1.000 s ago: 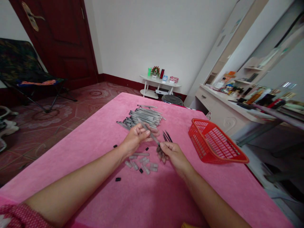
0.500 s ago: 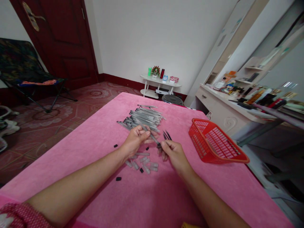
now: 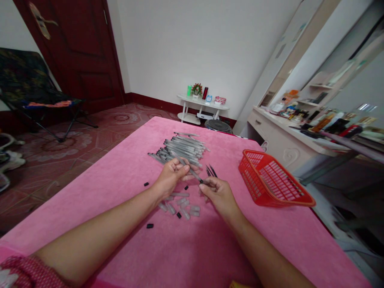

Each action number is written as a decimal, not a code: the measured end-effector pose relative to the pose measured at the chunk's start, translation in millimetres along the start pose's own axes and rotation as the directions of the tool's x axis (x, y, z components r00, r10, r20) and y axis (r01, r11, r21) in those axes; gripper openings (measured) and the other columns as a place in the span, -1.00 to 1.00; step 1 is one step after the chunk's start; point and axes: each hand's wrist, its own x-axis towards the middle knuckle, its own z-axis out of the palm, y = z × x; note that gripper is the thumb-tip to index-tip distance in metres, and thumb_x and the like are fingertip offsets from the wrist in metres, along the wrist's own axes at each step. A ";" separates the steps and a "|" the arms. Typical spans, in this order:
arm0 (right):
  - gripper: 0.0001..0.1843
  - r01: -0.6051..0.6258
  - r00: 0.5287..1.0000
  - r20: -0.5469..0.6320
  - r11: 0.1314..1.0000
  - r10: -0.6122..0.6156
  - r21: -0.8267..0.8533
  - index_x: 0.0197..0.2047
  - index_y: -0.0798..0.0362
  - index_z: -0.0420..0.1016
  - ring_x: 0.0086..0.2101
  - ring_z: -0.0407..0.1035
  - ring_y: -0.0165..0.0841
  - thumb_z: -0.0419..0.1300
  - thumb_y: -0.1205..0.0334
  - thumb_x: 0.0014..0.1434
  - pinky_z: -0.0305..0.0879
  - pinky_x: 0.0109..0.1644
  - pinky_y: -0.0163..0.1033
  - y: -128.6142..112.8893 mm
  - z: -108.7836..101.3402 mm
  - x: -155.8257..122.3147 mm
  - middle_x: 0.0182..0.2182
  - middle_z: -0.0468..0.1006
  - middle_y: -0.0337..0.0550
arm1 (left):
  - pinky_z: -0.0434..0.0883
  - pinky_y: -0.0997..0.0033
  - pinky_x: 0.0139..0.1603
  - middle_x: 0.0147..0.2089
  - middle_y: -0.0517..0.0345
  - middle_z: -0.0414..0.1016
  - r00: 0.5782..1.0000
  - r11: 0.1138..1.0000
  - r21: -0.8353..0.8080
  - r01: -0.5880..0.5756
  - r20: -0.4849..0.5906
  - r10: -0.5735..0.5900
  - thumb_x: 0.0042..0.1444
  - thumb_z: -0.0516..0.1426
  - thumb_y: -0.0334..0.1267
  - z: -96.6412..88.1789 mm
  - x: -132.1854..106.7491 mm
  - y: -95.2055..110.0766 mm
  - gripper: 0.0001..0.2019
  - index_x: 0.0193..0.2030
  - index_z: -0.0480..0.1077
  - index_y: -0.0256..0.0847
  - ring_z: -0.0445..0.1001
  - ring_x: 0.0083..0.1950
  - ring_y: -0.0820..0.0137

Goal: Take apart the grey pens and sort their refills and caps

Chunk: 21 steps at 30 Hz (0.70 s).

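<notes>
My left hand [image 3: 174,175] is closed around the barrel of a translucent grey pen [image 3: 194,175], which slants down to the right. At the pen's dark lower end, the fingers of my right hand [image 3: 216,191] are pinched; the very tip is hidden by them. Beyond my left hand lies a pile of similar grey pens [image 3: 184,147]. Several thin black-tipped refills [image 3: 211,171] rest just past my right hand. Loose clear caps [image 3: 183,203] and small black end pieces [image 3: 150,226] are scattered on the cloth nearer to me.
A pink cloth [image 3: 126,200] covers the table. To the right stands a red plastic basket [image 3: 277,196] near the table edge. A dresser [image 3: 288,140] with bottles is beyond it, and a small white side table [image 3: 202,102] stands by the wall.
My right hand's fingers have shifted and turned slightly at the pen's dark end. My left hand, the pen and the loose parts stay in place.
</notes>
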 end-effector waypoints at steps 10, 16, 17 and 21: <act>-0.64 0.025 0.998 -0.059 1.000 -0.025 -0.001 -0.45 0.10 0.35 -0.63 0.20 -0.52 0.29 -0.03 -0.10 0.16 -0.60 -0.40 -1.7 -0.3 0.6 -0.60 0.39 -0.27 | 0.47 0.29 -0.17 -0.24 0.03 0.54 0.999 0.999 0.041 0.005 0.033 -0.007 -0.03 0.25 -0.21 1.0 -2.5 -2.4 -0.70 -0.24 0.25 -0.25 0.54 -0.16 0.25; -0.54 -0.019 0.998 0.053 1.000 0.018 0.019 -0.46 0.12 0.38 -0.67 0.21 -0.52 0.12 -0.17 0.03 0.15 -0.62 -0.40 3.1 -0.9 2.2 -0.62 0.39 -0.24 | 0.47 0.30 -0.18 -0.27 0.04 0.55 1.000 0.999 0.032 0.005 0.016 -0.006 -0.06 0.27 -0.21 0.7 -1.7 -3.1 -0.70 -0.26 0.26 -0.26 0.55 -0.17 0.25; -0.53 -0.030 0.997 0.071 1.000 0.029 0.010 -0.48 0.13 0.38 -0.68 0.20 -0.52 0.10 -0.18 0.05 0.14 -0.63 -0.40 3.3 -0.7 2.0 -0.64 0.38 -0.24 | 0.47 0.29 -0.18 -0.27 0.04 0.55 1.000 0.999 0.032 0.007 0.016 -0.008 -0.06 0.27 -0.21 0.6 -1.7 -3.2 -0.69 -0.27 0.26 -0.26 0.55 -0.17 0.25; -0.64 -0.010 1.000 -0.011 1.000 0.011 0.004 -0.47 0.11 0.35 -0.67 0.17 -0.53 0.28 -0.04 -0.09 0.13 -0.62 -0.39 1.0 0.2 0.9 -0.65 0.33 -0.32 | 0.47 0.28 -0.17 -0.25 0.02 0.55 1.000 1.000 0.031 -0.001 0.029 0.000 -0.04 0.26 -0.21 -0.2 -2.0 -3.8 -0.70 -0.25 0.26 -0.26 0.54 -0.15 0.24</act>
